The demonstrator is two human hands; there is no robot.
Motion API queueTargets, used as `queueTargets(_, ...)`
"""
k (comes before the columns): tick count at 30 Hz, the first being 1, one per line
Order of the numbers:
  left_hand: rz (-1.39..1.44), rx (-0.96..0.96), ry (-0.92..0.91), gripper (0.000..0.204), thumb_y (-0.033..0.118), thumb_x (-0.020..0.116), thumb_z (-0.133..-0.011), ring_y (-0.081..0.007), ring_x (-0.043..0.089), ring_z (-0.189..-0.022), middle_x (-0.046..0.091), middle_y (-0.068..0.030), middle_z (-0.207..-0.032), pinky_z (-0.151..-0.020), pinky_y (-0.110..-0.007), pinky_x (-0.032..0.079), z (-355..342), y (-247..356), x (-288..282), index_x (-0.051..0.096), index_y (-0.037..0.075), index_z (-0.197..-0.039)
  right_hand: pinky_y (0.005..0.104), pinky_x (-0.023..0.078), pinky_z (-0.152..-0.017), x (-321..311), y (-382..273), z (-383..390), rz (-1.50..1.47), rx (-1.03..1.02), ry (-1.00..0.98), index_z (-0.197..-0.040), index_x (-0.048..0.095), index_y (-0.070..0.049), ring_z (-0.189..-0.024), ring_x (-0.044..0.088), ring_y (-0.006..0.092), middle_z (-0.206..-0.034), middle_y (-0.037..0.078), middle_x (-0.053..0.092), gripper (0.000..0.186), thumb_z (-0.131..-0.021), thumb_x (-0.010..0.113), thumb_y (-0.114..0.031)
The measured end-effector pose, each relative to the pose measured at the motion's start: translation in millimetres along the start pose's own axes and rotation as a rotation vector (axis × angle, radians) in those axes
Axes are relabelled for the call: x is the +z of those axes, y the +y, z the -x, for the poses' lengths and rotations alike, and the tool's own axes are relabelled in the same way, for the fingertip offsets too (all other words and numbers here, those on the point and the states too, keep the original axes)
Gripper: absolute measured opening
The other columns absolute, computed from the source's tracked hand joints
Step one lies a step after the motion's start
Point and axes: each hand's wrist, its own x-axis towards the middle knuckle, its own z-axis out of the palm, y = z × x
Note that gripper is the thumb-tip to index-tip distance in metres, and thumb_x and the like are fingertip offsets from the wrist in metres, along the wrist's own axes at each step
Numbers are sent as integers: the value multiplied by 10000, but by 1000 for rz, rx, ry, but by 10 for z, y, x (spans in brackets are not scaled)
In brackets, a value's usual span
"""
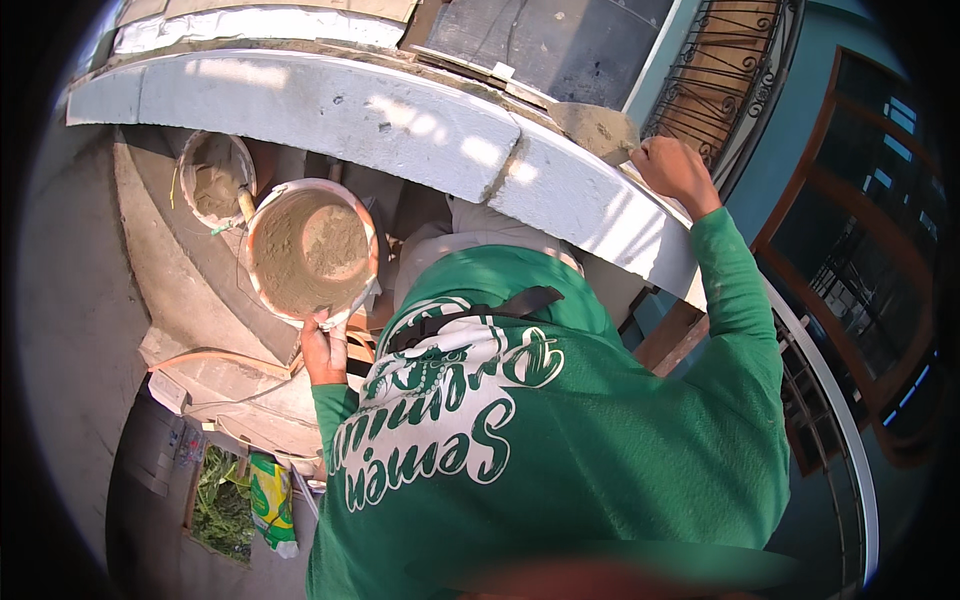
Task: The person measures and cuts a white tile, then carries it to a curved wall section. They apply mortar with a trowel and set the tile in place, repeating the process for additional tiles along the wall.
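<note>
My left hand (324, 350) grips the near rim of a round bucket (258, 262), its thumb over the edge. Grey wet mortar (300, 265) coats the bottom and inner wall of the bucket. My right hand (676, 172) is out at the far right, closed around the handle of a trowel (594, 130). The handle itself is hidden in my fist. The trowel's flat blade is smeared with mortar and lies over the top edge of a pale curved block ledge (430, 135).
A second mortar bucket (213, 180) stands left of the first, on concrete stair steps (190, 255). Wrought-iron grille (720, 70) and a dark panel (560, 40) lie beyond the ledge. At right runs a metal railing (835, 400); lower left hangs a yellow-green sack (271, 497).
</note>
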Motion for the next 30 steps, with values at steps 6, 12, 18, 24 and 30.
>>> queueTargets(6,-34,-38,-14,393,-58,577,-877,-378,707,-1147,679,-220,-1258,-1052,-517,619,175,217,343,567,-109,-1266,535,549,-922,-21,-290,-387,69,-41,-92,-1001,767,49,-1009,719,453,-1037,288,744,423,-938,519,-288)
queueTargets(12,-91,-76,-9,450,-13,609,-860,-382,676,-1188,645,-207,-1293,-1080,-464,595,240,286,427,538,-97,-1296,532,535,-966,-17,-635,-358,-75,-90,50,-962,759,54,-1025,714,454,-1039,273,747,420,-969,528,-297)
queueTargets(18,-72,-57,9,393,3,618,-856,-398,689,-1156,661,-223,-1248,-1062,-500,597,180,163,300,563,-106,-1230,521,522,-1001,35,-753,-420,-9,-111,37,-1020,764,30,-1100,699,432,-1141,244,742,456,-1002,495,-337)
queueTargets(24,-100,-76,22,162,53,649,-891,-312,702,-1075,687,-138,-1070,-1045,-473,585,217,48,283,633,-24,-1033,514,522,-1011,14,-1046,-677,20,-214,0,-1019,758,42,-1105,696,432,-1126,250,741,474,-1006,484,-346)
queueTargets(30,-161,-38,-25,110,56,597,-984,-299,679,-1022,653,-144,-1047,-1063,-471,581,321,-14,385,602,-46,-1025,515,513,-1019,-28,-1361,-823,9,-165,-9,-1035,754,23,-1117,684,432,-1138,241,740,488,-1032,484,-383)
